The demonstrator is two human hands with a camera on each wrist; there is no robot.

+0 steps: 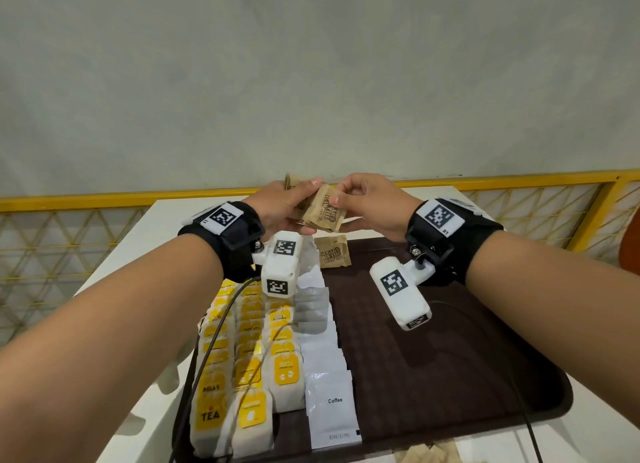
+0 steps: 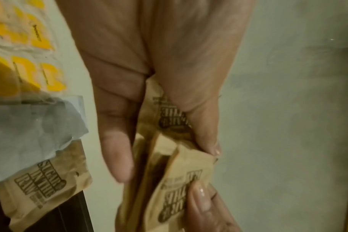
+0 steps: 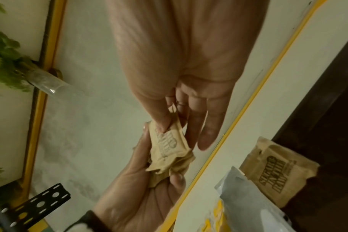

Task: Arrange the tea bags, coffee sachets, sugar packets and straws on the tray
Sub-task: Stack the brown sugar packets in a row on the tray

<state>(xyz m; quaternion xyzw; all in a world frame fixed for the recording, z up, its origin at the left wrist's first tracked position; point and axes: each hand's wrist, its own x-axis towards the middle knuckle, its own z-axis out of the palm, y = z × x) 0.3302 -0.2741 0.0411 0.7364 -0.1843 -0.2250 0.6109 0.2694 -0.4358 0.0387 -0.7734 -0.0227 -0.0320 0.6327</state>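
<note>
White table (image 1: 138, 240) carried a dark tray (image 1: 450, 376) before a plain wall with a yellow rail (image 1: 519, 182) along its foot.

Grip: the right hand (image 1: 372, 204) pinched one sugar packet (image 1: 323, 211) between thumb and forefinger at its right edge, the other fingers lying nearly straight. The left hand (image 1: 280, 206) was curled round a small stack (image 2: 149, 164) of sugar packets, thumb on top and fingers beneath. The pinched packet overlapped that stack, and whether it had come fully free of it could not be told. Both hands were raised above the far edge of the tray.

Outward: a single laid packet (image 1: 332, 251) lay flat on the tray just below the hands, at the far end, right of the sachet row. Tea bags (image 1: 249, 351) stood in overlapping rows down the left of the tray, with a row of coffee sachets (image 1: 327, 358) just beside them to the right. The right half of the tray was bare. No straws could be made out; some pale paper items at the near edge were too cut off to identify.

Judgement: the step in hand was the sugar packets, drawn one at a time from the left-hand stack. Tea and coffee appeared done; sugar had barely begun and straws remained. The next move called for freeing the pinched packet cleanly, without dragging a second one along, then lowering it to overlap the laid packet on its near side, in line with the sachet row.
</note>
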